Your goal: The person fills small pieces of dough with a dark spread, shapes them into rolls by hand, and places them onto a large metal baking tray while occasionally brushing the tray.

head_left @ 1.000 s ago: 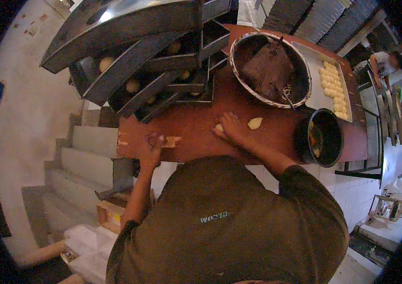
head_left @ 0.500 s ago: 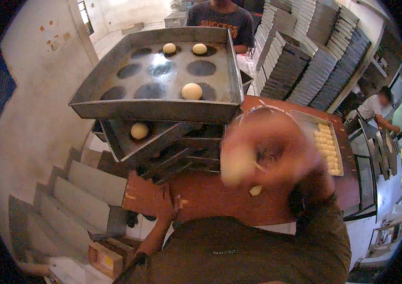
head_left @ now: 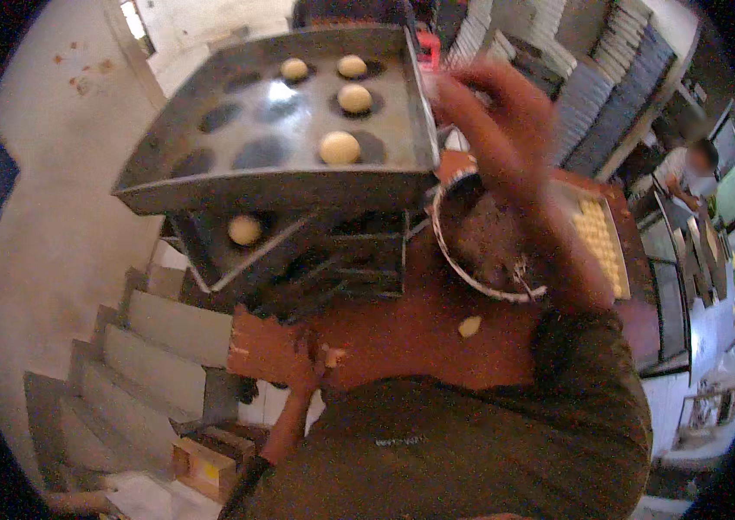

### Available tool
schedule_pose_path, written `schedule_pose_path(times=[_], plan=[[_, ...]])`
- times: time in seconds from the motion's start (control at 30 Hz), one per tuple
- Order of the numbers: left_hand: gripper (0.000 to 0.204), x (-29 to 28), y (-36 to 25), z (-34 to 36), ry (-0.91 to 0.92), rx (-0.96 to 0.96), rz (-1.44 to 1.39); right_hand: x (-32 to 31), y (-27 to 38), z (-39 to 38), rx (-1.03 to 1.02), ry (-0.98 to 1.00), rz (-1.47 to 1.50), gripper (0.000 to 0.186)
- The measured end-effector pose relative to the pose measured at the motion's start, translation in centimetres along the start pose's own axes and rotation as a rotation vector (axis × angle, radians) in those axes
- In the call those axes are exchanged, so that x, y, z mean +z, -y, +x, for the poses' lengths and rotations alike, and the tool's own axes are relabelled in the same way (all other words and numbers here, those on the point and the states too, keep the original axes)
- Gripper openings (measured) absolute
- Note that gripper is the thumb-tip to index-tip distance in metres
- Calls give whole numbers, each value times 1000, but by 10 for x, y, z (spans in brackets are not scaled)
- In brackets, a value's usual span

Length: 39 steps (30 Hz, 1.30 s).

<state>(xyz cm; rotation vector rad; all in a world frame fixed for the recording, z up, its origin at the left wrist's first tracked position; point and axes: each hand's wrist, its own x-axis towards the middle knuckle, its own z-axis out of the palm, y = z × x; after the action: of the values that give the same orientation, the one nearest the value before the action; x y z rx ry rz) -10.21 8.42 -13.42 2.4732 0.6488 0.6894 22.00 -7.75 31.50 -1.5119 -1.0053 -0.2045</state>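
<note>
My right hand is blurred beside the right rim of a metal pan, fingers bent; I cannot tell whether they grip anything. Several round dough balls sit on dark circles in the pan, which tops a stack of pans with another ball lower down. My left hand rests with loose fingers at the front of the red-brown table. A small pale dough piece lies on the table, below a wide tub of brown mixture, partly behind my right arm.
A tray of small dough pieces lies at the right. A person works beyond it; another person's dark shirt shows behind the pans. Stacked pans stand at the back. Grey steps descend at the left.
My right hand has risen from the table to the top pan, where one more ball now sits. The view has tilted up, showing that pan's inside. My left hand stays on the table.
</note>
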Motion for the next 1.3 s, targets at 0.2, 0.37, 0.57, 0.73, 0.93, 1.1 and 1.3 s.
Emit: schedule_pose_path(times=[0.2,0.37,0.57,0.73,0.93,1.1,1.3], plan=[[48,-16,-13,-22,173,29,-26,-58,-158,-332,514,141,-703,30],[50,-10,-77,4,737,-491,-533,-37,-232,-433,673,150,-725,31],[52,-6,-186,78,676,-704,-860,-7,-116,-315,491,312,203,24],[52,-28,-136,73,495,-20,-155,-165,-163,-251,565,294,-1322,21],[49,14,-32,22,236,338,307,-174,-234,-239,531,600,-1254,15],[47,-22,-100,75,572,135,218,-203,-236,-211,555,435,-1229,22],[50,-68,-143,59,746,-410,-173,-211,-318,-192,518,212,-1227,28]])
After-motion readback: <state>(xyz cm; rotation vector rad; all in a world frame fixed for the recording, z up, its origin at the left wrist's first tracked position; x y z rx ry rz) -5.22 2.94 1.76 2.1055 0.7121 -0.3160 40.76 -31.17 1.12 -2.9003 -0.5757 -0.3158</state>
